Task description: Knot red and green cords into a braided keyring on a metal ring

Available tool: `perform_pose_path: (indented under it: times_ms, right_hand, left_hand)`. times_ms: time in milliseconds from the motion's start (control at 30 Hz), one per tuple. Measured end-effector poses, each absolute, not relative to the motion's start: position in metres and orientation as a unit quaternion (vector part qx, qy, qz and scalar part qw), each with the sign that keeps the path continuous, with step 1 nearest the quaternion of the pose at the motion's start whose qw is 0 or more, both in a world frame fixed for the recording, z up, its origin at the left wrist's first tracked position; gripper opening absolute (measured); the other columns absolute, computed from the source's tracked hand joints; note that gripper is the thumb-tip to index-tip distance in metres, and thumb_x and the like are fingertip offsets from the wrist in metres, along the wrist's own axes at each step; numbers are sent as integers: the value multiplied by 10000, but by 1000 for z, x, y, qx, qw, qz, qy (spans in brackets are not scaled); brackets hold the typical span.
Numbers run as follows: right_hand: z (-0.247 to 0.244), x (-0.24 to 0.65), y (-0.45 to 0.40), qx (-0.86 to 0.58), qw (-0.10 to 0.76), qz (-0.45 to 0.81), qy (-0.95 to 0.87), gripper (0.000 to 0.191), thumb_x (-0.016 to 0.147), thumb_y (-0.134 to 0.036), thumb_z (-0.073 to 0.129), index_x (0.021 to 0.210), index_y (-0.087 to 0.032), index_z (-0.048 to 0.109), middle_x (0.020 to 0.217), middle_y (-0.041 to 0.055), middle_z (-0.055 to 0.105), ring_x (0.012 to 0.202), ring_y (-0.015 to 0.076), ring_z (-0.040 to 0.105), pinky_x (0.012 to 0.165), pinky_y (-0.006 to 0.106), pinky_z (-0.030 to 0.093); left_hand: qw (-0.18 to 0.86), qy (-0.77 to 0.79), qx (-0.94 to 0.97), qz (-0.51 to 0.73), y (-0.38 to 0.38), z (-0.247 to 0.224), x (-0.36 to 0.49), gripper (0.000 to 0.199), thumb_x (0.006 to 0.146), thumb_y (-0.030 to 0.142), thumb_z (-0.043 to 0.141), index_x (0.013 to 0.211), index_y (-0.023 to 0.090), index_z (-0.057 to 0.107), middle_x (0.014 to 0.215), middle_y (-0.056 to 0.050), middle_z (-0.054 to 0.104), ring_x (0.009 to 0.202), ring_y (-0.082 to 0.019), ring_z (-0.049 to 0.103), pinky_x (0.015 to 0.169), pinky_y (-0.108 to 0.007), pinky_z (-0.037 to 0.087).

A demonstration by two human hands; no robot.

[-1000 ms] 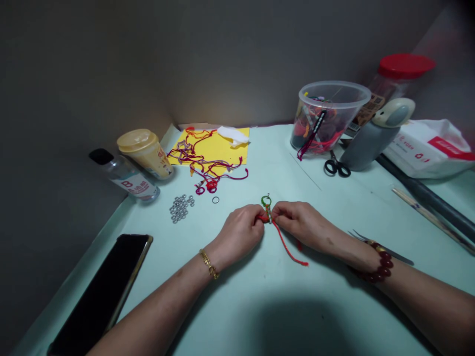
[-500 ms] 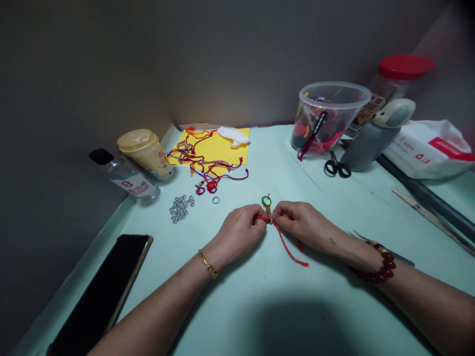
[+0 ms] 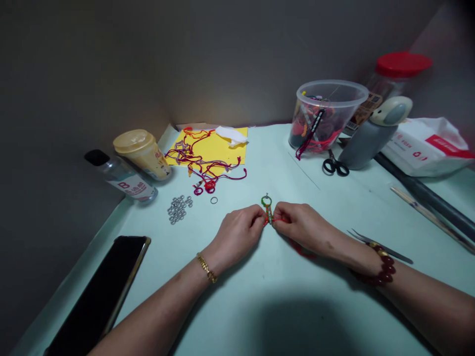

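Note:
A short braided cord piece [image 3: 269,213] in orange and green, with a pale row along its middle, lies between my hands. Its far end carries a green-wrapped ring [image 3: 266,200], seemingly caught on a small pin or hook in the table. My left hand [image 3: 243,225] is closed at the braid's near left side, pinching red cord. My right hand [image 3: 297,220] is closed on the opposite side with red cord [image 3: 280,220] between thumb and finger. A loose red end [image 3: 302,250] shows below the right hand. The fingertips hide part of the cord.
Metal rings [image 3: 179,209] and one single ring [image 3: 214,200] lie left. Behind are tangled cords [image 3: 208,165] on yellow paper [image 3: 218,148]. Scissors [image 3: 335,165], a plastic tub [image 3: 328,118] and a grey bottle [image 3: 367,143] stand right; tweezers [image 3: 389,251] lie by my right wrist. A phone [image 3: 100,291] is front left.
The red cord end that trailed toward me between the hands is now drawn up into my right hand. The braid shows more plainly, and red cord stretches out from both its sides.

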State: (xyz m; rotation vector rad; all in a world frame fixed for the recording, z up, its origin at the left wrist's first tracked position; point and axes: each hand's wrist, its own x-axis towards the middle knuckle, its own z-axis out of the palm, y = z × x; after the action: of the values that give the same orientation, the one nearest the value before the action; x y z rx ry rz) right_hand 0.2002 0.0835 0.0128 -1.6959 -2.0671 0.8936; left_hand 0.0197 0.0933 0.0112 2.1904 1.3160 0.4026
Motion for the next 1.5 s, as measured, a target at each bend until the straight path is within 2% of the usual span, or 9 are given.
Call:
perform_pose_path:
  times_ms: [133, 300, 567, 967, 1200, 1367, 1500]
  right_hand:
    - [13, 200, 83, -574, 203, 292, -738, 136, 765, -130, 522, 659, -200, 476, 655, -20, 547, 609, 124, 452, 582, 246, 298]
    - [11, 201, 83, -586, 200, 314, -720, 139, 782, -99, 484, 688, -201, 478, 595, -45, 493, 559, 116, 414, 564, 247, 282]
    - [5, 204, 83, -553, 219, 324, -736, 163, 765, -55, 455, 738, -194, 534, 661, -29, 538, 642, 134, 472, 608, 249, 331]
    - [5, 202, 81, -557, 234, 317, -731, 228, 751, -15, 452, 787, -182, 602, 713, -12, 598, 665, 138, 502, 636, 250, 342]
    - [4, 203, 82, -558, 231, 320, -730, 193, 755, -46, 457, 766, -190, 583, 699, -23, 581, 664, 135, 497, 626, 247, 344]
    - [8, 204, 82, -566, 214, 359, -710, 142, 776, -107, 474, 754, -200, 579, 619, -49, 527, 596, 120, 460, 576, 241, 331]
    - [14, 206, 80, -576, 211, 380, -692, 87, 782, -162, 517, 797, -204, 592, 603, -56, 515, 574, 111, 445, 552, 236, 326]
  left_hand:
    - [264, 489, 818, 149, 92, 10, 19, 226, 905, 184, 393, 897, 224, 615, 749, 18, 659, 648, -137, 552, 610, -256, 336]
    - [254, 500, 815, 144, 91, 10, 20, 231, 885, 168, 398, 909, 230, 619, 736, 23, 660, 635, -140, 552, 607, -258, 342]
    - [243, 499, 818, 152, 88, 9, 22, 220, 876, 165, 402, 933, 223, 607, 777, 10, 674, 672, -152, 576, 635, -265, 371]
    - [242, 509, 812, 151, 86, 11, 24, 247, 849, 121, 397, 917, 217, 615, 703, 16, 640, 618, -147, 538, 603, -263, 350]
    - [249, 511, 807, 156, 86, 10, 24, 245, 856, 127, 396, 914, 224, 613, 684, 22, 623, 600, -144, 527, 598, -260, 341]
    - [258, 510, 806, 155, 84, 11, 22, 226, 867, 141, 403, 918, 229, 605, 659, 31, 592, 587, -138, 513, 588, -256, 327]
    - [276, 512, 797, 161, 83, 14, 18, 186, 903, 201, 402, 999, 236, 558, 653, 43, 559, 584, -136, 503, 571, -251, 317]
